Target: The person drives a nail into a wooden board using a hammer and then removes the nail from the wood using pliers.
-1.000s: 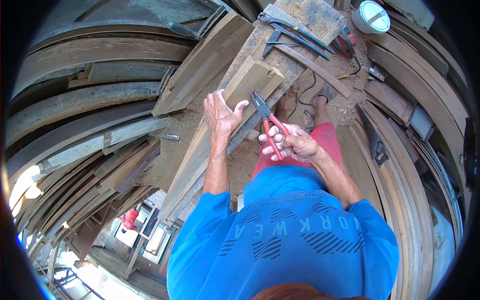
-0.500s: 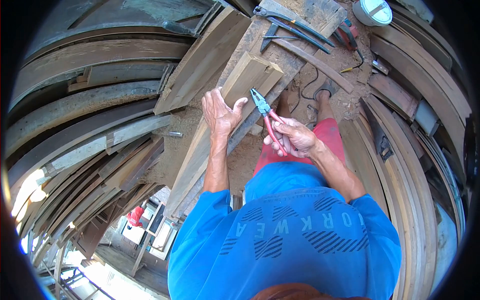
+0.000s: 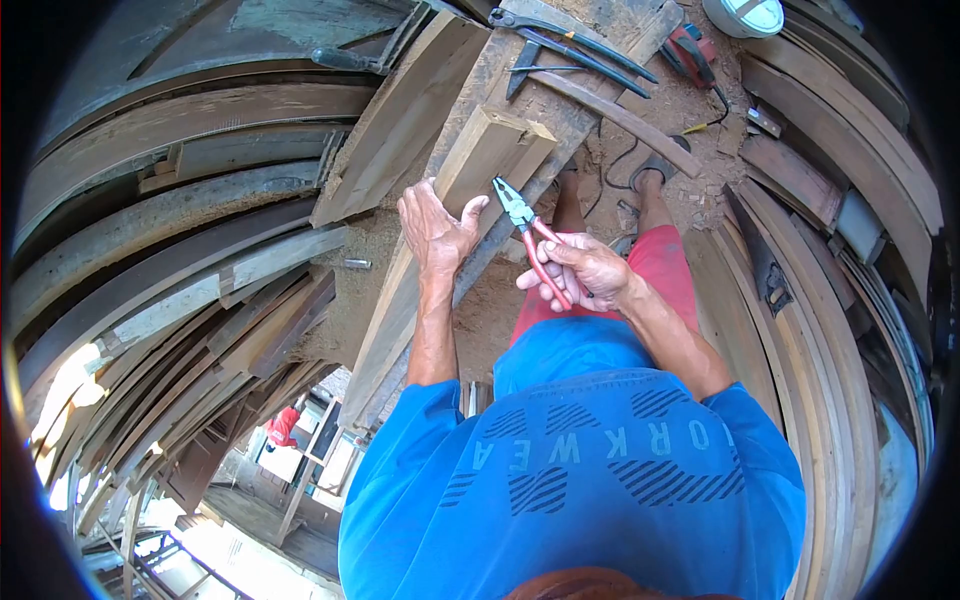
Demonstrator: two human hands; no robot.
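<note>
Fingers apart, my left hand (image 3: 438,228) rests on the wooden beam (image 3: 490,155), its thumb stretched along the near face. The beam lies lengthwise on a worn wooden bench (image 3: 455,125). My right hand (image 3: 583,270) is closed around the red handles of the pliers (image 3: 515,207). The plier jaws point at the side of the beam near its notched end; whether they touch it is too small to tell. Beyond the beam end, long-handled pincers (image 3: 575,50), a dark square (image 3: 523,68) and a curved wooden strip (image 3: 615,118) lie on the bench.
Stacked boards (image 3: 200,110) line the left side, and long planks (image 3: 800,400) the right. A red power tool (image 3: 688,52) and a white bucket (image 3: 750,15) stand at the top right. A handsaw (image 3: 770,280) leans on the right planks. Another person (image 3: 283,427) in red is at lower left.
The plier handles are closer together than a second ago, and the right-hand fingers have shifted on them. My left hand keeps its place on the beam. The view has shifted slightly.
</note>
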